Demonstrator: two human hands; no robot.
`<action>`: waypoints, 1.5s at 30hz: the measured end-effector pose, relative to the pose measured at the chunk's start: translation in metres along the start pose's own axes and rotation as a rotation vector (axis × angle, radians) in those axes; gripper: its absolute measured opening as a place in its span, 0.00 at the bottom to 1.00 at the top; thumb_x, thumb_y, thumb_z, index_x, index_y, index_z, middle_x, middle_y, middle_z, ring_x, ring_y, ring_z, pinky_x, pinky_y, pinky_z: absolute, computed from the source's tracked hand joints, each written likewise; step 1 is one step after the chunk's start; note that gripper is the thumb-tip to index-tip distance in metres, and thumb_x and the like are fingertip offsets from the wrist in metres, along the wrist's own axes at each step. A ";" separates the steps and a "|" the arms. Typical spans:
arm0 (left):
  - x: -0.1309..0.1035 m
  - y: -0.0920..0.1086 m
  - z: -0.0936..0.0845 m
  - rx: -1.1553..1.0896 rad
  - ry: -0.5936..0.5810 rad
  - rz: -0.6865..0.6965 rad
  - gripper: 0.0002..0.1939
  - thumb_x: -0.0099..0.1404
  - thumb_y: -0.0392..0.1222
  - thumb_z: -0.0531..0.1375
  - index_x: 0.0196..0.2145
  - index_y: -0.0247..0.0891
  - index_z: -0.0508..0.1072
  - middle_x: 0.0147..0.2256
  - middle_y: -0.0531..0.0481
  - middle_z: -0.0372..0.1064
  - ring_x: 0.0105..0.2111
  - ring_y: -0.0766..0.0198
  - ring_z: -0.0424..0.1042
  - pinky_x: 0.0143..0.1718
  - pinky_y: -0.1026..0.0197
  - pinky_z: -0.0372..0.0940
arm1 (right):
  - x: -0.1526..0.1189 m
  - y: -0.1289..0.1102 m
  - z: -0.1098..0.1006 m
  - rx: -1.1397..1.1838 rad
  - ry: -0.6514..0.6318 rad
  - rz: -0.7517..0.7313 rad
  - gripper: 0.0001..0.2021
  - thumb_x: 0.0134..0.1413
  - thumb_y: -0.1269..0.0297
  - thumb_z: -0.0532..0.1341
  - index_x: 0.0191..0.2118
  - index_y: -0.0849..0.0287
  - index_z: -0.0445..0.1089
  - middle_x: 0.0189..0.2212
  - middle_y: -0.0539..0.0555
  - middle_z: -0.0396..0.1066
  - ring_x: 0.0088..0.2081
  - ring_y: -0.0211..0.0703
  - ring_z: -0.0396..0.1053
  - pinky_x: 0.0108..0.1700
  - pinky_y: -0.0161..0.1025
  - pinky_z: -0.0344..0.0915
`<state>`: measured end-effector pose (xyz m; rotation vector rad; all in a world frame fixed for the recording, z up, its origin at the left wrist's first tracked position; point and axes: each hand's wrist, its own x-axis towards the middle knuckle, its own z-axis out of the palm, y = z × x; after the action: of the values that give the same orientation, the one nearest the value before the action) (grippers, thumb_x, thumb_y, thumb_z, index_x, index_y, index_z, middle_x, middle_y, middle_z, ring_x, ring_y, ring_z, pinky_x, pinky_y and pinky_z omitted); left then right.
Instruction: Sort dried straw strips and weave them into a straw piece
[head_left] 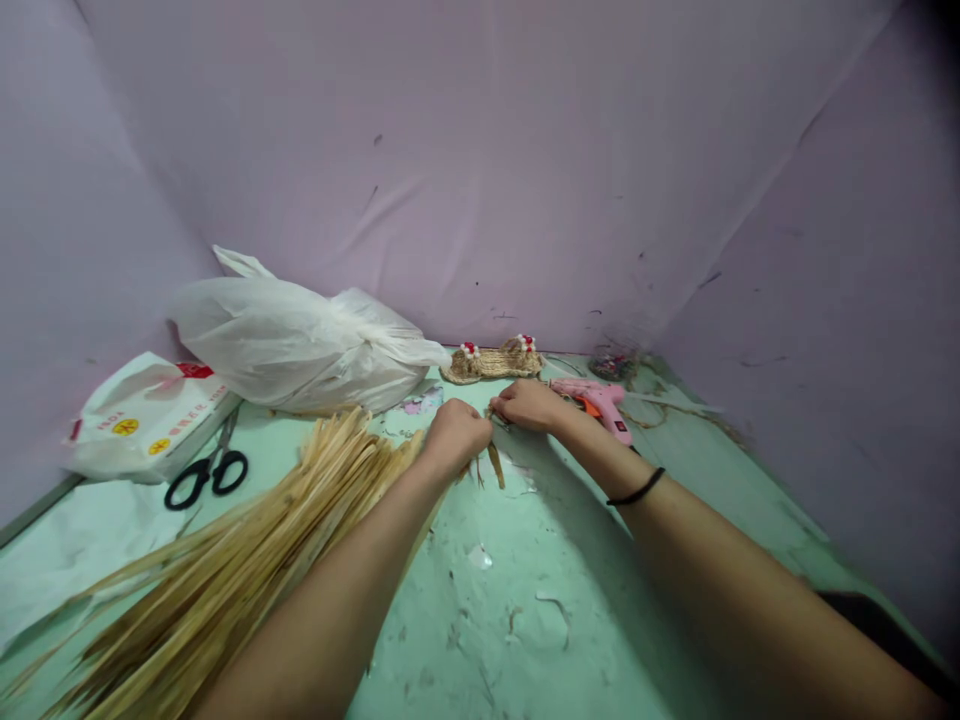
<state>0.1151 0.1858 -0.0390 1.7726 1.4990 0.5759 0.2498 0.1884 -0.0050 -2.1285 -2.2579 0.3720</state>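
Note:
Above the middle of the table my left hand (459,434) is closed, its fingertips pinching a dried straw strip (496,467) whose loose ends hang down. My right hand (526,404) is closed too, pinching the other side of that small straw work; the fingers partly hide it. Just beyond the hands lies a woven straw piece (491,364) with red and white bead clusters. A thick bundle of dried straw strips (247,570) spreads beside and under my left forearm. To the right of my right hand rests a pink glue gun (609,402).
At the left are black-handled scissors (214,474), a white printed packet (154,415) and a sheet of white paper (82,545). A knotted white plastic bag (307,345) leans on the back wall. Straw cord (697,411) lies at the right back. Scraps dot the green tabletop (457,560).

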 end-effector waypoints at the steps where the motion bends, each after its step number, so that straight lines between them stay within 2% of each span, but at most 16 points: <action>1: 0.000 0.000 0.000 -0.007 -0.001 -0.005 0.06 0.42 0.32 0.54 0.12 0.36 0.62 0.09 0.57 0.47 0.12 0.71 0.49 0.16 0.65 0.43 | 0.000 0.000 0.000 0.008 -0.008 0.006 0.20 0.54 0.59 0.47 0.30 0.65 0.74 0.27 0.60 0.73 0.28 0.42 0.67 0.26 0.33 0.53; 4: 0.000 0.000 0.001 -0.031 -0.010 -0.026 0.06 0.42 0.32 0.55 0.12 0.36 0.63 0.09 0.57 0.47 0.13 0.71 0.49 0.16 0.65 0.43 | 0.003 -0.001 -0.001 0.036 -0.039 0.030 0.22 0.55 0.57 0.47 0.31 0.65 0.74 0.28 0.60 0.73 0.29 0.42 0.67 0.27 0.33 0.54; 7: 0.001 0.002 0.001 -0.059 -0.033 -0.071 0.06 0.43 0.32 0.56 0.13 0.35 0.63 0.08 0.58 0.47 0.12 0.72 0.49 0.16 0.66 0.43 | 0.009 -0.003 -0.001 0.061 -0.067 0.076 0.19 0.52 0.56 0.51 0.32 0.66 0.74 0.29 0.61 0.73 0.30 0.43 0.68 0.28 0.33 0.55; 10: 0.001 0.007 -0.002 -0.093 -0.088 -0.149 0.07 0.45 0.33 0.56 0.13 0.36 0.61 0.07 0.58 0.46 0.10 0.72 0.48 0.15 0.66 0.43 | 0.010 -0.006 0.002 0.092 -0.033 0.139 0.19 0.50 0.55 0.53 0.34 0.66 0.74 0.32 0.63 0.73 0.33 0.46 0.69 0.30 0.34 0.57; 13: 0.001 0.016 -0.009 -0.116 -0.172 -0.244 0.09 0.47 0.34 0.55 0.13 0.36 0.60 0.06 0.58 0.46 0.09 0.72 0.47 0.13 0.66 0.42 | -0.003 -0.006 0.003 0.140 0.057 0.203 0.21 0.51 0.52 0.52 0.33 0.65 0.73 0.33 0.64 0.73 0.35 0.49 0.69 0.32 0.36 0.58; 17: 0.002 0.023 -0.017 -0.130 -0.277 -0.317 0.12 0.48 0.36 0.56 0.12 0.36 0.60 0.05 0.58 0.45 0.08 0.74 0.44 0.12 0.67 0.40 | -0.028 -0.002 0.001 0.184 0.281 0.300 0.27 0.59 0.54 0.40 0.39 0.67 0.70 0.38 0.67 0.71 0.41 0.52 0.68 0.38 0.40 0.60; 19: 0.003 0.025 -0.019 -0.135 -0.318 -0.341 0.13 0.49 0.37 0.56 0.11 0.36 0.60 0.05 0.57 0.45 0.08 0.74 0.42 0.12 0.67 0.39 | -0.036 -0.001 0.001 0.339 0.334 0.353 0.23 0.58 0.57 0.43 0.36 0.67 0.70 0.36 0.67 0.71 0.40 0.53 0.68 0.39 0.41 0.61; 21: 0.003 0.026 -0.020 -0.140 -0.340 -0.360 0.14 0.50 0.36 0.55 0.11 0.36 0.59 0.04 0.57 0.44 0.08 0.75 0.41 0.12 0.67 0.38 | -0.040 -0.003 0.002 0.669 0.194 0.426 0.17 0.54 0.60 0.50 0.30 0.68 0.70 0.30 0.66 0.72 0.34 0.52 0.70 0.35 0.41 0.64; 23: 0.002 0.028 -0.020 -0.144 -0.346 -0.369 0.14 0.51 0.36 0.55 0.10 0.35 0.59 0.04 0.57 0.44 0.08 0.75 0.41 0.12 0.67 0.38 | -0.040 -0.008 0.004 0.966 -0.032 0.478 0.12 0.52 0.63 0.54 0.26 0.67 0.68 0.23 0.64 0.71 0.25 0.48 0.70 0.29 0.41 0.67; 25: 0.000 0.029 -0.020 -0.147 -0.344 -0.370 0.15 0.52 0.36 0.54 0.10 0.36 0.58 0.04 0.57 0.43 0.08 0.75 0.41 0.12 0.68 0.38 | -0.041 -0.015 0.007 1.104 -0.151 0.493 0.11 0.52 0.66 0.54 0.25 0.67 0.67 0.18 0.60 0.69 0.19 0.43 0.68 0.24 0.40 0.67; 27: -0.001 0.029 -0.020 -0.150 -0.341 -0.370 0.15 0.52 0.36 0.53 0.11 0.36 0.58 0.04 0.57 0.43 0.08 0.74 0.41 0.12 0.68 0.38 | -0.042 -0.021 0.009 1.173 -0.193 0.473 0.10 0.52 0.69 0.55 0.23 0.67 0.66 0.14 0.56 0.67 0.17 0.40 0.67 0.22 0.38 0.68; 31: 0.001 0.026 -0.019 -0.166 -0.330 -0.356 0.12 0.51 0.38 0.56 0.13 0.36 0.61 0.05 0.58 0.44 0.08 0.74 0.42 0.12 0.68 0.40 | -0.045 -0.027 0.010 1.325 -0.237 0.435 0.10 0.53 0.74 0.54 0.22 0.67 0.66 0.12 0.52 0.65 0.15 0.35 0.65 0.22 0.34 0.69; 34: 0.002 0.022 -0.019 -0.186 -0.326 -0.336 0.11 0.49 0.39 0.59 0.14 0.34 0.63 0.06 0.58 0.49 0.08 0.75 0.44 0.12 0.68 0.41 | -0.046 -0.027 0.011 1.404 -0.225 0.432 0.11 0.52 0.79 0.53 0.22 0.68 0.65 0.12 0.49 0.64 0.13 0.30 0.61 0.22 0.32 0.69; 36: 0.003 0.021 -0.019 -0.195 -0.327 -0.325 0.10 0.49 0.40 0.59 0.15 0.34 0.64 0.07 0.57 0.51 0.08 0.75 0.45 0.12 0.68 0.41 | -0.046 -0.028 0.012 1.435 -0.212 0.427 0.10 0.51 0.81 0.53 0.23 0.68 0.66 0.13 0.50 0.65 0.14 0.30 0.62 0.22 0.31 0.69; 40: 0.004 0.019 -0.018 -0.202 -0.331 -0.310 0.09 0.48 0.38 0.57 0.15 0.34 0.64 0.06 0.57 0.51 0.07 0.75 0.45 0.11 0.68 0.41 | -0.045 -0.030 0.015 1.465 -0.175 0.413 0.09 0.51 0.79 0.55 0.22 0.68 0.66 0.13 0.51 0.66 0.16 0.35 0.66 0.23 0.33 0.69; 45: 0.009 0.014 -0.016 -0.208 -0.331 -0.283 0.07 0.47 0.35 0.57 0.15 0.33 0.64 0.07 0.56 0.53 0.08 0.75 0.47 0.12 0.69 0.43 | -0.042 -0.031 0.016 1.502 -0.151 0.407 0.10 0.52 0.76 0.55 0.21 0.68 0.65 0.13 0.50 0.65 0.15 0.31 0.63 0.22 0.31 0.69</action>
<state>0.1143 0.1975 -0.0194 1.3874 1.3700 0.2680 0.2198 0.1435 -0.0089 -1.5262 -0.7806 1.5752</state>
